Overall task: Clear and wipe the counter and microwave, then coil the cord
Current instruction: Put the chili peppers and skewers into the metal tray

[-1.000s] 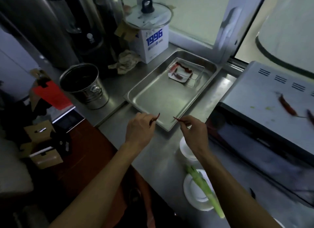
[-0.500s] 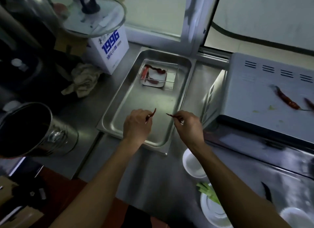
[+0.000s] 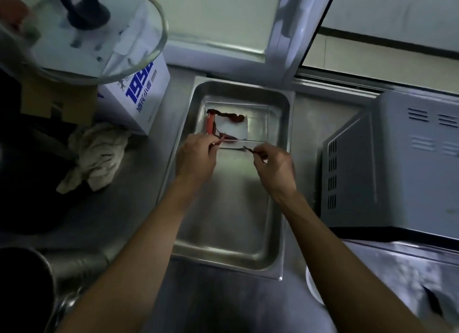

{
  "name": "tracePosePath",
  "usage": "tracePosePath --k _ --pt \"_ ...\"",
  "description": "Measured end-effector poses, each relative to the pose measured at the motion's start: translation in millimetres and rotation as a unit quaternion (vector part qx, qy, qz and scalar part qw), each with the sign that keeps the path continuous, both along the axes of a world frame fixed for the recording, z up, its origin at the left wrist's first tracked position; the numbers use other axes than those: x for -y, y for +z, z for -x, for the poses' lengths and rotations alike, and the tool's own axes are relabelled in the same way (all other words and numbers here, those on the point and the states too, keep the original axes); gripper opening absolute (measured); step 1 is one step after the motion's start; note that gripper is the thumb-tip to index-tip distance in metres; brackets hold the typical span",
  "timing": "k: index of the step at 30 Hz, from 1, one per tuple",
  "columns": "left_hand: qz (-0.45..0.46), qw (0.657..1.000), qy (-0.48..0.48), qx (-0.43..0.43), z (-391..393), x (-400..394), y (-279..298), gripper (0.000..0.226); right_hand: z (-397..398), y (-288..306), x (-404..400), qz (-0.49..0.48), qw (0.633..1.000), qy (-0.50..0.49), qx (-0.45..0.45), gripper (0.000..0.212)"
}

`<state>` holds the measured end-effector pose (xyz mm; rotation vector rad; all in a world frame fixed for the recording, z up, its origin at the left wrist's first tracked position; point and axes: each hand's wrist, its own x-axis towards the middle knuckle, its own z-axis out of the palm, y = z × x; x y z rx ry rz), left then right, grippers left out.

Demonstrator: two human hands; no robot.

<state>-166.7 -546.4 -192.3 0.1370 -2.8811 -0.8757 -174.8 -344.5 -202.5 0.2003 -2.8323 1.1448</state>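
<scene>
Both hands over the far half of the shallow steel tray on the steel worktop — left hand pinches a dried red chilli, right hand pinches another chilli. Clear rectangular dish just beyond them. Grey microwave right of tray; crumpled cloth left.

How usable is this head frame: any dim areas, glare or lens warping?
Head view: dim overall, left side near black; soft glare on the tray floor; wide-angle bend enlarges the glass lid; both hands and their chilies stay readable.
</scene>
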Motion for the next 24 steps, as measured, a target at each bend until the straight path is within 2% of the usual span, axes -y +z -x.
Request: tracePosePath --k 11,17,24 --pt "0.033 0.999 -0.041 0.005 87 22 -20 0.022 89 -26 48 -0.064 0.997 0.014 -0.032 0.017" --pt "0.016 0.998 -0.054 -0.002 112 32 -35 0.024 107 -44 63 -0.083 0.996 0.028 0.025 0.018" --pt "0.064 0.993 -0.1 0.008 119 24 -46 0.023 105 -49 55 -0.069 0.996 0.009 0.049 0.025"
